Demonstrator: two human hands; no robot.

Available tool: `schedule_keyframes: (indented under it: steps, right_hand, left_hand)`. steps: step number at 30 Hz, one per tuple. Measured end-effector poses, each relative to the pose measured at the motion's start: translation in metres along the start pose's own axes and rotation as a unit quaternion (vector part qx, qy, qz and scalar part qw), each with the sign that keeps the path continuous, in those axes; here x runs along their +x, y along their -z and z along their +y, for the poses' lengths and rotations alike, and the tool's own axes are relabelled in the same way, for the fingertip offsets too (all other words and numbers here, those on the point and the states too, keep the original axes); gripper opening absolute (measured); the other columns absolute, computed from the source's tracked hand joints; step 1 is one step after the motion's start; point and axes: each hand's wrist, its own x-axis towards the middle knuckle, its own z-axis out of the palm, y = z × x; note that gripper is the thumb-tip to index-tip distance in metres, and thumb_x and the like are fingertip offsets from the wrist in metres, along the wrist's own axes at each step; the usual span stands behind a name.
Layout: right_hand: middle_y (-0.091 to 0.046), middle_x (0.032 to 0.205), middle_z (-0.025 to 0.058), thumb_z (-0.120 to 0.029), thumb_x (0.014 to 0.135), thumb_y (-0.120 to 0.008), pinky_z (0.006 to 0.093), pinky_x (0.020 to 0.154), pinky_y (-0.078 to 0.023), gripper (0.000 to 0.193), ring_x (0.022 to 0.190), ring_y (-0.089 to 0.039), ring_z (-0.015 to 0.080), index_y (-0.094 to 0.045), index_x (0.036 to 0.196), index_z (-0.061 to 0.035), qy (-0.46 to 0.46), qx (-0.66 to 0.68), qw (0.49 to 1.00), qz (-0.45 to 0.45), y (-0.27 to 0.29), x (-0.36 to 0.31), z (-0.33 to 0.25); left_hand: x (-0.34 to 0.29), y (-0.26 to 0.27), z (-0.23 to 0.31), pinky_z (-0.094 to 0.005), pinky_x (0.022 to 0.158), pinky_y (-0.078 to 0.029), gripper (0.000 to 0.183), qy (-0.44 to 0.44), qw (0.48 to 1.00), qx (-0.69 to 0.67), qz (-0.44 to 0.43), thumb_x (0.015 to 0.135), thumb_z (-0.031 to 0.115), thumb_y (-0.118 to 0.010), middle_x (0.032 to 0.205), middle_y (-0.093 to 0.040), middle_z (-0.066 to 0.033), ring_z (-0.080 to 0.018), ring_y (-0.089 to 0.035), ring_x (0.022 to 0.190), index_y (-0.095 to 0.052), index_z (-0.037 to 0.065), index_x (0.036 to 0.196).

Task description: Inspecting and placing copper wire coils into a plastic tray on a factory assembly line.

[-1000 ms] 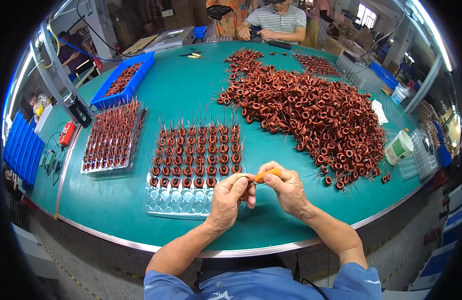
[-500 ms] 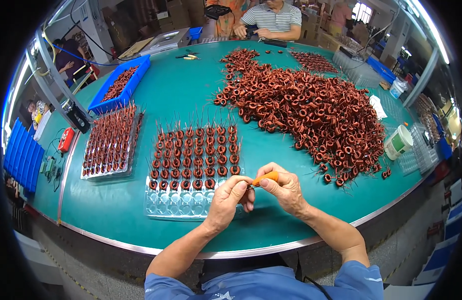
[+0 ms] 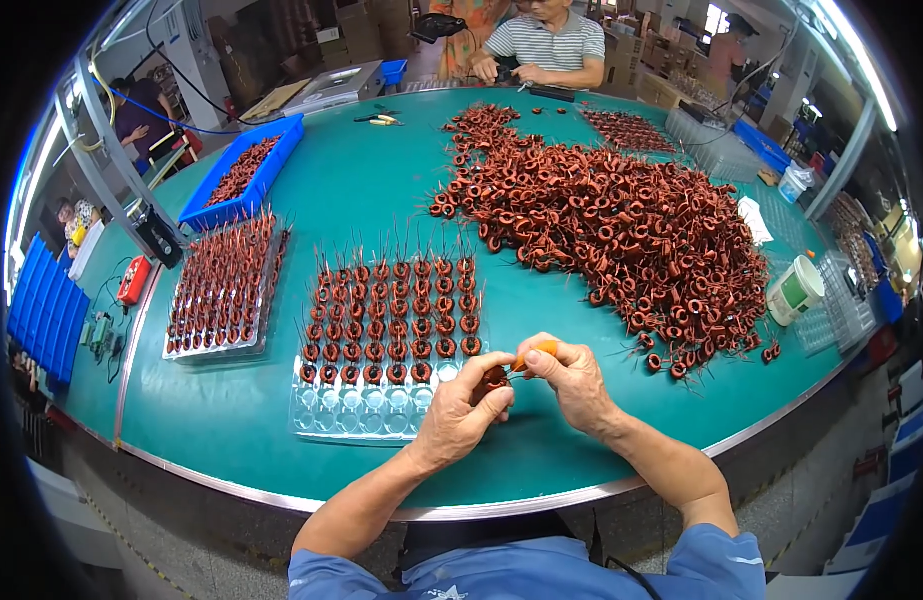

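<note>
My left hand [image 3: 458,412] is closed around a copper-wound toroid coil [image 3: 495,379], partly hidden by the fingers. Opposite it, my right hand [image 3: 574,388] grips an orange-handled tool [image 3: 539,352]; its tip meets the coil's wire area, too small to tell its kind. Just left of my hands lies a clear plastic tray [image 3: 354,425]. Rows of similar coils [image 3: 399,326] stand in it with their wire leads upward, and its nearest pockets hold nothing. Beyond my right hand spreads a large heap of loose coils [image 3: 622,220].
Stacked filled trays [image 3: 222,290] stand at left, behind them a blue bin [image 3: 244,172] of coils. A white bucket [image 3: 797,290] tilts at right near clear trays [image 3: 847,295]. Cutters [image 3: 382,119] lie far back. A co-worker in a striped shirt [image 3: 547,45] sits across the green table [image 3: 222,410].
The coil now shows between my left fingers, which have turned and opened around it. The orange-handled tool has shifted slightly right and steeper. Across the table, the co-worker's hands have moved.
</note>
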Motion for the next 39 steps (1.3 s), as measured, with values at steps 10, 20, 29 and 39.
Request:
schedule_keyframes:
  steps: [10,20,29,39]
  right_hand:
    - [-0.059,0.087,0.0007,-0.026,0.094,-0.058,0.0243,0.074,-0.042,0.029,0.080,-0.051,0.0089,-0.065,0.087,0.0016,0.021,-0.075,0.997,-0.004,0.004,0.000,0.007]
    - [-0.062,0.091,0.0068,-0.040,0.100,-0.040,0.0270,0.072,-0.047,0.048,0.077,-0.054,0.0119,-0.065,0.097,0.0014,-0.001,-0.059,0.997,0.058,0.016,0.007,0.020]
    - [-0.062,0.081,0.0042,-0.038,0.098,-0.047,0.0256,0.065,-0.047,0.045,0.070,-0.053,0.0107,-0.067,0.088,0.0018,-0.007,-0.122,0.991,0.044,0.015,0.011,0.028]
    - [-0.062,0.080,0.0035,-0.037,0.098,-0.048,0.0258,0.067,-0.047,0.045,0.072,-0.054,0.0106,-0.068,0.086,0.0017,-0.015,-0.129,0.991,0.030,0.014,0.010,0.028]
  left_hand:
    - [0.000,0.001,0.000,-0.0231,0.064,-0.050,0.032,0.011,0.998,0.054,-0.009,0.094,0.008,-0.054,0.084,-0.056,-0.0038,-0.0095,-0.055,0.072,-0.046,0.004,0.125]
    - [0.000,0.001,-0.001,-0.0214,0.061,-0.048,0.030,0.003,0.999,0.014,0.029,0.093,0.008,-0.056,0.080,-0.058,-0.0031,-0.0081,-0.057,0.067,-0.049,0.003,0.122]
    - [-0.001,0.000,-0.005,-0.0213,0.060,-0.048,0.030,0.000,1.000,0.021,0.020,0.092,0.008,-0.057,0.079,-0.059,-0.0029,-0.0077,-0.057,0.066,-0.050,0.003,0.122]
    - [-0.003,-0.002,-0.005,-0.0214,0.061,-0.047,0.031,0.024,0.997,0.068,-0.004,0.094,0.012,-0.056,0.082,-0.057,-0.0030,-0.0078,-0.055,0.068,-0.048,0.002,0.123]
